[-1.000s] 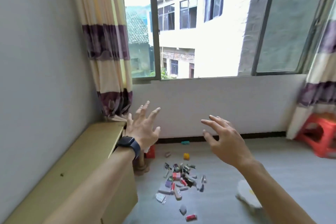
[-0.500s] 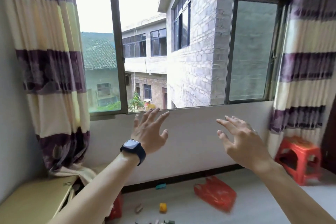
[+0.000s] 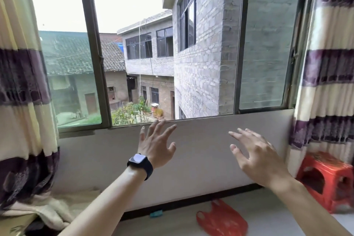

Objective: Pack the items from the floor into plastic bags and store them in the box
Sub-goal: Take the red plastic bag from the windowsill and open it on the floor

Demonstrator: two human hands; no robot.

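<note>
Red plastic marks the one bag [image 3: 222, 220] in sight, lying crumpled and flat on the floor [image 3: 277, 214] near the skirting, right of centre. A small teal piece [image 3: 156, 213] sits just left of it against the wall's foot, and no other items or any box can be made out. Both hands are raised in front of the wall [image 3: 201, 159] below the window [image 3: 172, 53], well above the floor. The left hand [image 3: 155, 145], with a dark watch [image 3: 139, 165] on its wrist, and the right hand [image 3: 256, 157] each have their fingers spread and hold nothing. The view points out at the buildings rather than down, so a reach made from here would probably be half blind and could miss the bag's handles. Thin film like this is likely to slide on the smooth floor or stay stuck shut when pulled open with one hand. The teal piece is small and tucked against the skirting, so it is easily overlooked. A red stool [image 3: 325, 180] stands at the far right, near the right arm's sweep.
</note>
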